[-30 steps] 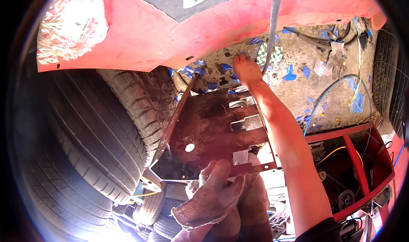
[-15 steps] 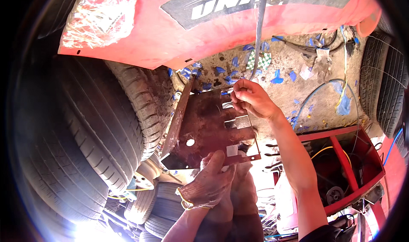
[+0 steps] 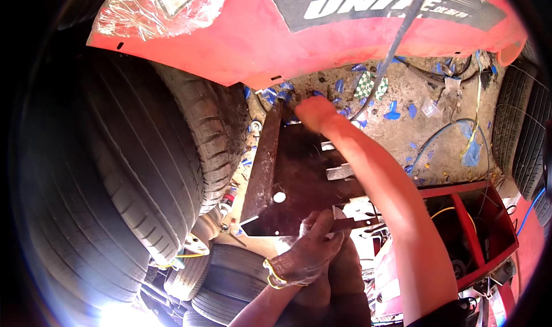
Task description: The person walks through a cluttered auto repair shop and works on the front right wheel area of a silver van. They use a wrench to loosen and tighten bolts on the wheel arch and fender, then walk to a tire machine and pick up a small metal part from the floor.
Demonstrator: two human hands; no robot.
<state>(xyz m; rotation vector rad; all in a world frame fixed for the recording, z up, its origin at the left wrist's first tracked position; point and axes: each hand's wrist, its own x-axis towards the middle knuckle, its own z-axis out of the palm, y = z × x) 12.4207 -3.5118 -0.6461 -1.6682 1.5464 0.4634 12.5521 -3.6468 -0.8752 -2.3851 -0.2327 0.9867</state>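
A dark brown metal plate (image 3: 302,171) with a raised flange along its left side, a round hole and notches on its right side lies tilted before me. My left hand (image 3: 305,255), in a worn knit glove with a yellow cuff, is closed on its near edge, thumb on top. My bare right hand (image 3: 315,114) reaches over the plate to its far edge, close to the flange's top end. Its fingers look curled; blur and glare hide whatever is in them. My right forearm covers part of the plate's notched side.
Large tyres (image 3: 132,171) crowd the left, with more tyres (image 3: 230,269) below. A red machine panel (image 3: 247,45) spans the far side, a dark hose (image 3: 397,39) hanging before it. Blue scraps (image 3: 393,111) litter the floor. A red open-framed box (image 3: 500,232) stands at right.
My right hand has moved left and away from me, from the plate's notched side to its far edge near the flange. My left hand keeps its grip. The whole view has shifted somewhat.
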